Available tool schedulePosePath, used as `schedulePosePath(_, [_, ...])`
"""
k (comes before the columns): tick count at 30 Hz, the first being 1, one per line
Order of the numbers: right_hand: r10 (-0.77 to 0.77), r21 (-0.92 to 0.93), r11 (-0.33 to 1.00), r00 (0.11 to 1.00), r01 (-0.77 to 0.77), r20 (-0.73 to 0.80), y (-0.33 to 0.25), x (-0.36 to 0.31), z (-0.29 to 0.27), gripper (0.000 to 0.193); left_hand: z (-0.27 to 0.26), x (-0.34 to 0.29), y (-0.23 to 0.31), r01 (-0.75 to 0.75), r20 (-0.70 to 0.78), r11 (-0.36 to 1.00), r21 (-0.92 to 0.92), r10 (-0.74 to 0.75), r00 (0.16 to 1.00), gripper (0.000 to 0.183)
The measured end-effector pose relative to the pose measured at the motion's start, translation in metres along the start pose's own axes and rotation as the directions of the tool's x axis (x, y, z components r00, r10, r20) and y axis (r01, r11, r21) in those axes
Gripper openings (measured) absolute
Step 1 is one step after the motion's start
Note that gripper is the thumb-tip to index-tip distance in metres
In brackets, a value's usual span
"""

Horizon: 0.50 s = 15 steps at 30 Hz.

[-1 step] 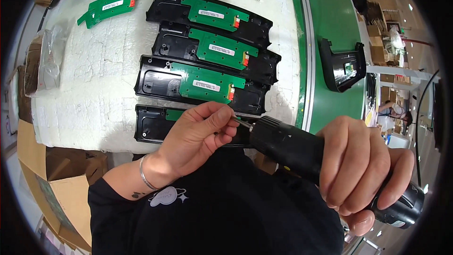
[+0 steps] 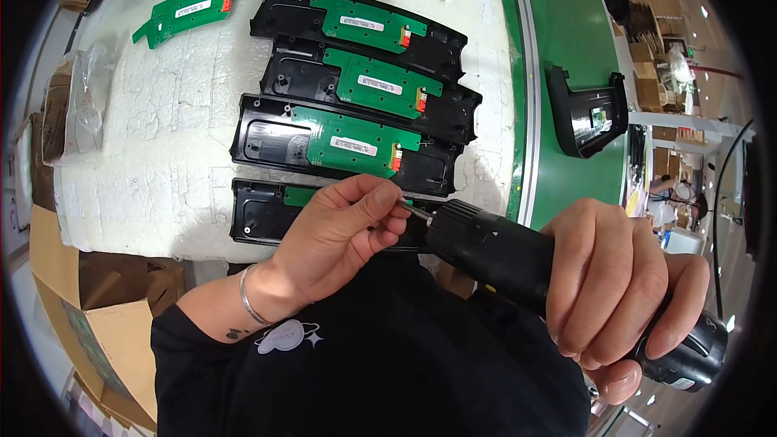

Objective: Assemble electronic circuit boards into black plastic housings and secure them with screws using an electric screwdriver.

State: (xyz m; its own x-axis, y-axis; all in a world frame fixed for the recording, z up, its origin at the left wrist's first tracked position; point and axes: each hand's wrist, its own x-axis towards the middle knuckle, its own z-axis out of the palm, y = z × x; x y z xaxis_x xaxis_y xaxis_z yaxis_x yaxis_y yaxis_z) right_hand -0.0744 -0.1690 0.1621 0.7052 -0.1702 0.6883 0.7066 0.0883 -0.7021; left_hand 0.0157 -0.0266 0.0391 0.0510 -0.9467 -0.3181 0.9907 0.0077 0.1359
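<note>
My right hand [image 2: 611, 287] is wrapped round a black electric screwdriver [image 2: 490, 247], held almost level with its bit toward the left. At the bit [image 2: 415, 210], the thumb and fingers of my left hand [image 2: 344, 222] are pinched round the tip; whether a screw is between them is hidden. Just beyond my hands lies a black plastic panel [image 2: 263, 146] bearing a green circuit board [image 2: 348, 146]. A nearer panel [image 2: 257, 214] is partly covered by my left hand. Two similar panels with boards, an upper one [image 2: 279, 12] and a middle one [image 2: 299, 77], lie farther off.
White foam [image 2: 178, 113] covers the work surface. Loose green boards [image 2: 190, 12] lie at the far left. To the right, beyond a metal rail [image 2: 532, 113], a black curved housing [image 2: 587, 125] rests on a green surface [image 2: 579, 32]. An open cardboard box [image 2: 121, 328] stands at lower left.
</note>
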Motion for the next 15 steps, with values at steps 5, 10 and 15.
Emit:
schedulePosePath(5, [-0.005,0.014,1.000,0.997,0.004,0.080,0.002,-0.004,-0.004,0.032,0.007,-0.006,-0.005,0.083,0.046,0.996,0.030,-0.084,0.995,0.021])
schedulePosePath(10, [0.172,-0.106,0.975,0.963,-0.197,-0.210,0.015,-0.023,-0.011,0.029,-0.013,-0.032,-0.008,0.518,-0.111,0.817,0.254,-0.507,0.855,0.030])
schedulePosePath(15, [0.178,-0.187,0.948,0.916,-0.257,-0.359,0.033,-0.030,-0.010,0.033,-0.021,-0.039,0.005,0.424,-0.285,0.894,0.144,-0.373,0.883,0.032])
